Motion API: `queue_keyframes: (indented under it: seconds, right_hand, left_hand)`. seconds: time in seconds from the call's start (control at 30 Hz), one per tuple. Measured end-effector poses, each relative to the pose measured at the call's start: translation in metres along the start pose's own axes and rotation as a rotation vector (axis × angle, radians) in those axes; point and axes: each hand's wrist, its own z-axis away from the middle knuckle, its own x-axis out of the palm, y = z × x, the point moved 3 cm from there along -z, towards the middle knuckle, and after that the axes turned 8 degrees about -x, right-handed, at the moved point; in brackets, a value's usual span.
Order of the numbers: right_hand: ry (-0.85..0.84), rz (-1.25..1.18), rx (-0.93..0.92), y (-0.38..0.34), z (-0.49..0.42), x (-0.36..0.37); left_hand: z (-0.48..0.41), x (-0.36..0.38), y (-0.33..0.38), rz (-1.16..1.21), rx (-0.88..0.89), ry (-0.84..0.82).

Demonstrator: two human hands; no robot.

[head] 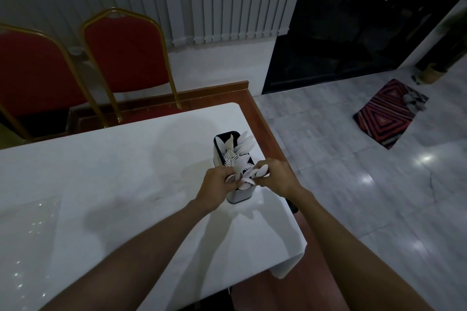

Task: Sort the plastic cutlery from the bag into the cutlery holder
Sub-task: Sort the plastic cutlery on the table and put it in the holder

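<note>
Wrapping up, we reckoned: the cutlery holder [237,197] was already packed. Our left hand [217,182] and right hand [278,175] both gripped spoons [257,173] over it.

White cutlery [243,148], black cutlery holder [217,153] with pale grey sides.
The worktop [101,171] is white. By its far edge the chairs [126,53] are red with gold frames. The rug [386,115] has red, black and white stripes in diamond shapes.
</note>
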Motion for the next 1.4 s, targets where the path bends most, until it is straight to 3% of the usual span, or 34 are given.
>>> queue_keyframes:
  seconds: [0.57,0.7,0.9,1.2,1.4]
  right_hand:
    - [-0.083,-0.016,-0.019,-0.004,0.009,0.002]
    - [-0.036,0.007,-0.013,-0.003,0.013,0.003]
    - [0.109,0.047,-0.112,-0.02,0.015,0.0]
    - [0.18,-0.012,-0.368,-0.092,-0.019,0.039]
    - [-0.078,0.001,-0.387,-0.159,-0.044,0.132]
  left_hand:
    - [0.007,-0.007,0.004,-0.129,0.03,-0.045]
    - [0.01,-0.009,0.006,-0.084,0.033,-0.067]
    - [0.015,-0.014,-0.008,-0.266,0.125,-0.049]
    - [0.038,-0.081,-0.054,-0.337,0.146,0.363]
    - [0.097,-0.176,-0.144,-0.28,-0.141,0.633]
